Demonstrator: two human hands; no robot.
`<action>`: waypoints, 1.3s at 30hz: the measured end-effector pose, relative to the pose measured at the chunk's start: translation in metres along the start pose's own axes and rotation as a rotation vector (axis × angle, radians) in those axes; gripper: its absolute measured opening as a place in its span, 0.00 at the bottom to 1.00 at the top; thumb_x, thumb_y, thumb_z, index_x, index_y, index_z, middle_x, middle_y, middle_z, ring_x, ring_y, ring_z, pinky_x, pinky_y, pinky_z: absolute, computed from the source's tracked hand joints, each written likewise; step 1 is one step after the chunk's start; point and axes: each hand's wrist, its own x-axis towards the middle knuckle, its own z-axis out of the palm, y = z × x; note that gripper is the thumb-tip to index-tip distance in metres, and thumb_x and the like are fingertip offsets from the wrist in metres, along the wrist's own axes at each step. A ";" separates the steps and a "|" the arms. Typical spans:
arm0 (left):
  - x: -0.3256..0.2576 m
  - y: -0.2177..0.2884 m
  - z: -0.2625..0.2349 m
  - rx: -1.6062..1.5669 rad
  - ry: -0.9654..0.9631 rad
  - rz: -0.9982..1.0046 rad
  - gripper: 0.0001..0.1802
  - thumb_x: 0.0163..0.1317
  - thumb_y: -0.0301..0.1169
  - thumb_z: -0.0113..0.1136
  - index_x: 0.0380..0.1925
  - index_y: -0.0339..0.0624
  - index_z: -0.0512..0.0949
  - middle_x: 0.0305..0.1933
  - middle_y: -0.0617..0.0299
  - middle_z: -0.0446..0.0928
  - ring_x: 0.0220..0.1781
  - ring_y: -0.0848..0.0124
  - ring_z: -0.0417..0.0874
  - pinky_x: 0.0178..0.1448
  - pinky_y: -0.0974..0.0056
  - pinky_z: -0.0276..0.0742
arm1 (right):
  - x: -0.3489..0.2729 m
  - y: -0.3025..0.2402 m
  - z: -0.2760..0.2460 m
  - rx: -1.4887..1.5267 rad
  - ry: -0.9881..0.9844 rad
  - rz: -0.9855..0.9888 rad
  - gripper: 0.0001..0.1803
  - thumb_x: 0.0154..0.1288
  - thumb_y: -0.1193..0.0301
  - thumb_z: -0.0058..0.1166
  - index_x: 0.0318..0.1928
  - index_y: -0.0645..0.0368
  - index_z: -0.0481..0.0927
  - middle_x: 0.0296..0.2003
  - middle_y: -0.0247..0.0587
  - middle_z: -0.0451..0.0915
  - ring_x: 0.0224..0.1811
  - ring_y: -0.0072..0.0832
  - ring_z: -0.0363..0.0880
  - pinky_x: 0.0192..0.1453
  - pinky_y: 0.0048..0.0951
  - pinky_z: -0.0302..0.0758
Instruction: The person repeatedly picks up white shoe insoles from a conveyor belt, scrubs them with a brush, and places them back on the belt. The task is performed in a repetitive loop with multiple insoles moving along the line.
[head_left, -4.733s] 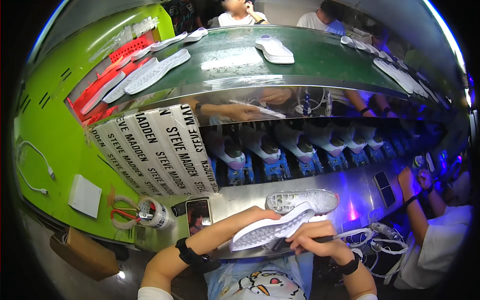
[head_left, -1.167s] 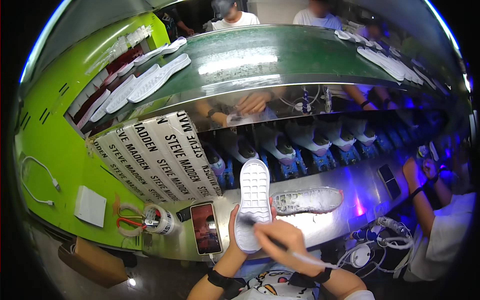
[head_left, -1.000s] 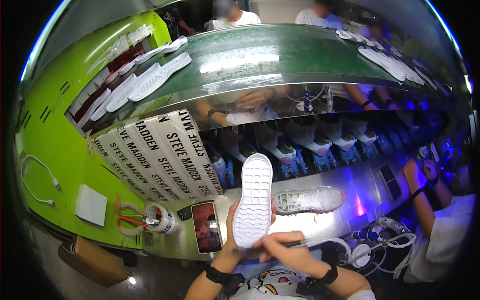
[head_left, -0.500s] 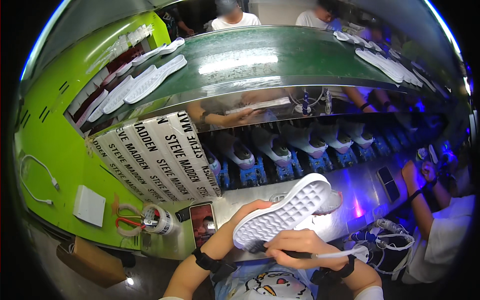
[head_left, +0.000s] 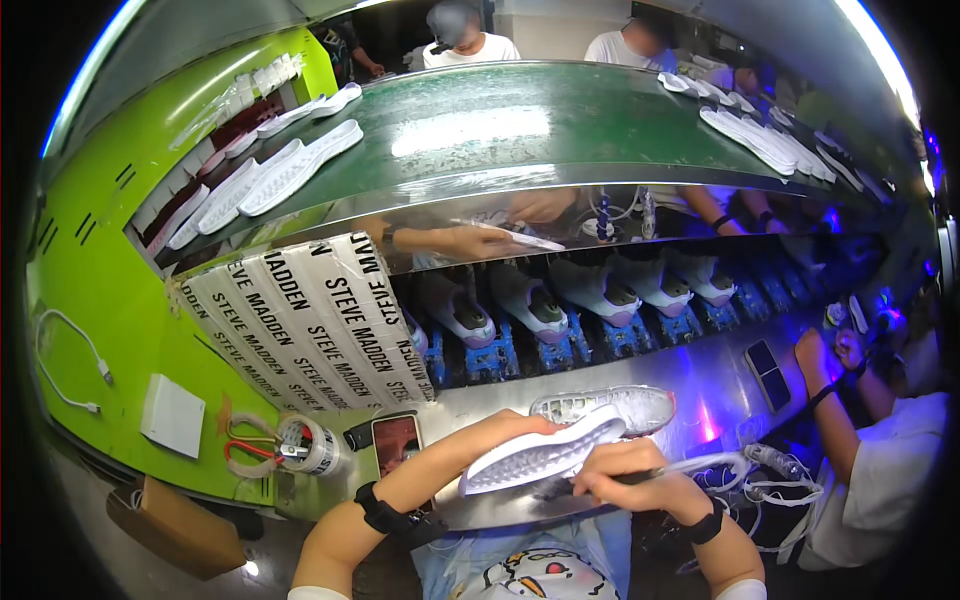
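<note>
My left hand grips a white shoe sole along its far edge, holding it tilted above the metal bench, with its grid of raised cells facing me. In my right hand is a brush with a black head, its fingers closed round the handle; a pale tube leads off behind the hand to the right. The brush head lies close to the sole's near edge; whether it touches cannot be made out. Just beyond the sole, a grey openwork shoe-shaped piece rests on the bench.
Shoe uppers stand on blue holders in the recess beyond the bench. White soles lie on the green belt. A printed carton, scissors in a tape-wrapped cup and a phone stand left. Someone's arm is at right.
The sole has been lowered and tipped flatter, uncovering more of the grey piece behind it. My right hand and the brush have shifted right and slightly up.
</note>
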 end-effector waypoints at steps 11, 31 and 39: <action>-0.029 -0.009 0.008 0.185 0.127 0.182 0.25 0.65 0.45 0.58 0.49 0.32 0.82 0.40 0.58 0.83 0.34 0.77 0.79 0.36 0.73 0.73 | -0.005 0.042 -0.007 0.173 0.266 0.227 0.11 0.66 0.76 0.51 0.30 0.69 0.84 0.26 0.41 0.82 0.25 0.24 0.83 0.29 0.22 0.77; -0.006 -0.094 0.017 -1.138 -0.315 0.578 0.39 0.65 0.53 0.40 0.65 0.31 0.63 0.57 0.42 0.74 0.53 0.51 0.78 0.56 0.48 0.77 | 0.005 0.002 0.095 0.246 0.427 0.164 0.13 0.68 0.65 0.54 0.34 0.62 0.86 0.22 0.39 0.82 0.17 0.21 0.77 0.20 0.21 0.71; -0.004 -0.088 0.037 -0.996 -0.003 0.651 0.37 0.67 0.55 0.38 0.63 0.35 0.67 0.59 0.47 0.75 0.59 0.53 0.77 0.65 0.50 0.71 | 0.040 0.007 0.077 0.150 0.651 0.048 0.17 0.72 0.71 0.48 0.28 0.66 0.84 0.21 0.40 0.81 0.14 0.21 0.76 0.20 0.21 0.71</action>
